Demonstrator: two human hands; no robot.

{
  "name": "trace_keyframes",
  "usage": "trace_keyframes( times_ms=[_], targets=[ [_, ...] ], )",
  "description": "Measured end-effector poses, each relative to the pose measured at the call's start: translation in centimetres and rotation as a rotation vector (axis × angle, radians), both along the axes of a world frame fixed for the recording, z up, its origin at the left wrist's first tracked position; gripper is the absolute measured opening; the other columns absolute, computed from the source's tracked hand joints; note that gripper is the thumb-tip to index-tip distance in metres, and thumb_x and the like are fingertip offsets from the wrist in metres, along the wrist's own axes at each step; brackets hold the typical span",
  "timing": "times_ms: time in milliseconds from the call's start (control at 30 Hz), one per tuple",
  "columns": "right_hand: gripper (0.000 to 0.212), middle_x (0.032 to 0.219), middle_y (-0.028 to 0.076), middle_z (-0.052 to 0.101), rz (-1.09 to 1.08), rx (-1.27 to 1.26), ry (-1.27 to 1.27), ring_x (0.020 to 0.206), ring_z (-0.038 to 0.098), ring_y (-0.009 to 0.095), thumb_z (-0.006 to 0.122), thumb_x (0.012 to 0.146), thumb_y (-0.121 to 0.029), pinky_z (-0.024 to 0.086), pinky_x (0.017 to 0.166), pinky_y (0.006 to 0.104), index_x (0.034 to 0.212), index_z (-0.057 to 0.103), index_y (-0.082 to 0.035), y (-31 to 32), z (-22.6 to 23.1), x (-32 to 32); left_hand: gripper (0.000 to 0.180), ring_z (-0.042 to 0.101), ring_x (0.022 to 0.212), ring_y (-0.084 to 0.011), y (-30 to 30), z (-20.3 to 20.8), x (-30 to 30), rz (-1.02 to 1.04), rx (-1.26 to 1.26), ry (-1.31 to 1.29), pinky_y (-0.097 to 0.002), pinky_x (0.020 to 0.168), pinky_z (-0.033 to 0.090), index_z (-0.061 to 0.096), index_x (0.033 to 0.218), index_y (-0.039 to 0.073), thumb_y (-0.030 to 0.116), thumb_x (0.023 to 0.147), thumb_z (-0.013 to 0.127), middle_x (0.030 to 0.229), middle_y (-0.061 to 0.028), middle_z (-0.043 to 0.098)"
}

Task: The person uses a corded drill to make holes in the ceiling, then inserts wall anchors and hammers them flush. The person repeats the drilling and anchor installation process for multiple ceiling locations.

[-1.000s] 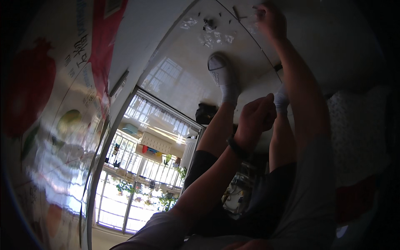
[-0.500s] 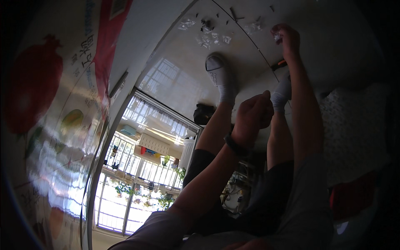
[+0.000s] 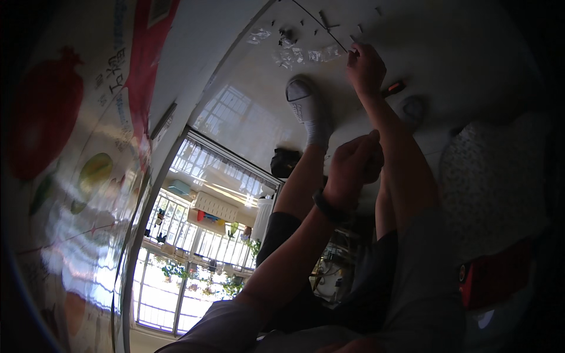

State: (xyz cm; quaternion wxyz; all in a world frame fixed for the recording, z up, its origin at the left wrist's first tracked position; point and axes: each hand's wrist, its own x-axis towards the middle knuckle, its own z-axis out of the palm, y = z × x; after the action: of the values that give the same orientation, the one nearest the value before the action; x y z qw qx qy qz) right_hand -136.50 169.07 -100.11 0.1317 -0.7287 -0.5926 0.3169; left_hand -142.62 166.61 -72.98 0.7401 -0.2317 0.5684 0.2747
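Note:
My left hand [image 3: 355, 162] is closed in a loose fist above my lap, thumb uppermost; whatever it holds, if anything, is hidden. My right hand [image 3: 368, 67] reaches down over the floor with bent fingers pressed together beside the small clear plastic bags [image 3: 297, 56]. Its fingertips touch or nearly touch the end of the bag row, and what lies between them cannot be made out. Just beyond the fingers is a small, thin grey piece [image 3: 353, 39]. Near the right wrist lies an orange-and-black handled tool [image 3: 394, 88].
Small dark hardware [image 3: 287, 36] and several slim grey pieces [image 3: 325, 20] are scattered on the tile floor. My slippered left foot [image 3: 301, 97] stands close by. A black bag-like object [image 3: 286, 162] sits left of my leg. A large printed panel [image 3: 100, 117] rises at left.
My right hand has moved left to the plastic bags. A clear bag that lay apart near the right is now gone from that spot, and the bag row reaches farther right. The left hand barely moved.

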Motion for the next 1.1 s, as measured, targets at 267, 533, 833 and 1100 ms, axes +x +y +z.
trace_keyframes(
  times_ms=[267,533,833,1100],
  targets=[
    [0.015,0.089,0.009,0.072,0.219,0.099,-0.093,0.084,0.070,0.033,0.071,0.090,-0.025,0.056,0.073,0.0440,0.096,0.072,-0.012,2.1,-3.5,2.1,0.040,0.037,0.054,-0.0084,0.1,0.4,0.4,-0.050,0.047,0.000,-0.0260,0.052,0.030,0.053,0.078,0.008,0.031,0.111,0.046,0.064,0.0016,0.044],
    [0.018,0.091,0.015,0.073,0.046,0.102,-0.165,0.085,0.071,0.036,0.067,0.091,-0.025,0.057,0.075,0.0458,0.095,0.076,-0.009,4.7,-2.3,1.7,0.039,0.036,0.054,-0.0074,-0.2,0.5,-0.1,-0.102,0.092,0.028,-0.0257,0.052,0.030,0.053,0.081,0.008,0.031,0.111,0.045,0.064,0.0025,0.044],
    [0.013,0.087,0.017,0.070,0.336,-0.053,-0.354,0.082,0.069,0.038,0.064,0.086,-0.016,0.057,0.073,0.0488,0.088,0.071,-0.005,6.4,-2.3,1.3,0.039,0.035,0.054,-0.0073,-0.1,0.7,-0.4,-0.019,0.055,-0.018,-0.0259,0.052,0.028,0.053,0.080,0.009,0.032,0.111,0.046,0.065,0.0026,0.044],
    [0.013,0.071,0.009,0.067,0.141,-0.398,0.362,0.063,0.066,0.021,0.070,0.082,-0.015,0.052,0.060,0.0362,0.088,0.071,-0.004,6.0,1.7,4.9,0.042,0.036,0.054,-0.0080,-0.3,0.4,-1.3,0.016,0.134,0.065,-0.0256,0.051,0.029,0.055,0.080,0.008,0.035,0.110,0.045,0.064,0.0005,0.046]
  ],
)
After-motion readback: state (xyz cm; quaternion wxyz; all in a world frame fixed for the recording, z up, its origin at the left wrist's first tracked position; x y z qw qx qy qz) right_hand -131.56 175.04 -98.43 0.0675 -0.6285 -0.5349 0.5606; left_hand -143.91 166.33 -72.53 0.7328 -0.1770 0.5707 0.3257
